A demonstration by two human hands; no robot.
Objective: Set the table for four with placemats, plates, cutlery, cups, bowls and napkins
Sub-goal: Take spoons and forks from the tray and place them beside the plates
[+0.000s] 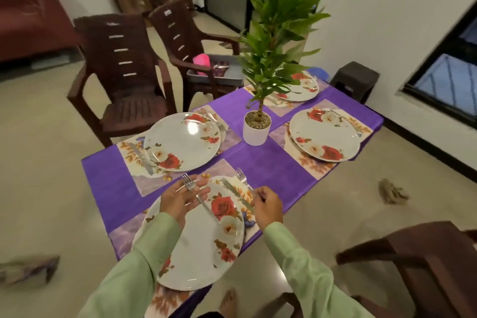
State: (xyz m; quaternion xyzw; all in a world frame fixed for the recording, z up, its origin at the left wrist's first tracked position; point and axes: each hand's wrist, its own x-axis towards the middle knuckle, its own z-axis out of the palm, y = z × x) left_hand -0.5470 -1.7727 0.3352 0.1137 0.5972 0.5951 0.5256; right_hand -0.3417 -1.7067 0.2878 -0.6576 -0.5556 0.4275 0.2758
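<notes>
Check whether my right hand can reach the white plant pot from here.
Probably yes: only bare purple cloth lies between the right hand and the pot. But that hand is pinching a fork, so gripping would be awkward.

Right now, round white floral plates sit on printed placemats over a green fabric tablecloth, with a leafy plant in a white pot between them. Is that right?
Not quite. The head view shows the fabric tablecloth is purple, not green. The rest of the statement holds.
</notes>
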